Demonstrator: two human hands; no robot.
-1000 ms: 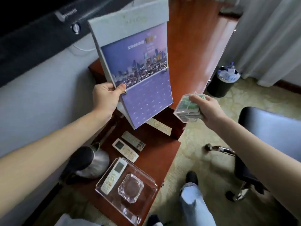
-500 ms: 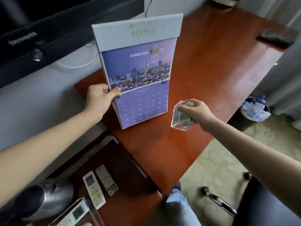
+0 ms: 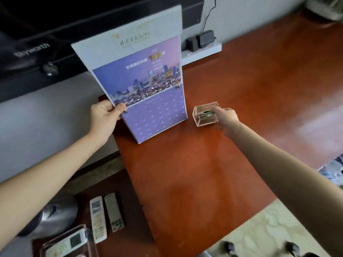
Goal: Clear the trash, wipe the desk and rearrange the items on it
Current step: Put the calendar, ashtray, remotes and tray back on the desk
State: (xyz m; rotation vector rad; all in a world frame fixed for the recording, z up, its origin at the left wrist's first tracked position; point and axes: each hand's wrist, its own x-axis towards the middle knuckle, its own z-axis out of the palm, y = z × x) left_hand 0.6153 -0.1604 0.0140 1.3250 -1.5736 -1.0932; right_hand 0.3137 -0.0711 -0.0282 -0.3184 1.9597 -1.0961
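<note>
Clear rectangular holder (image 3: 204, 118) sits on glossy desk (image 3: 204, 182) beside calendar (image 3: 144, 89).

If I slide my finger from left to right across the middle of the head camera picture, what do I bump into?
First the left hand pinching the calendar's edge → calendar → clear box with green things inside → right hand at the box's rim.

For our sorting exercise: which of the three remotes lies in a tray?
The bottom-left remote; the middle remote and grey remote lie outside any tray.
</note>
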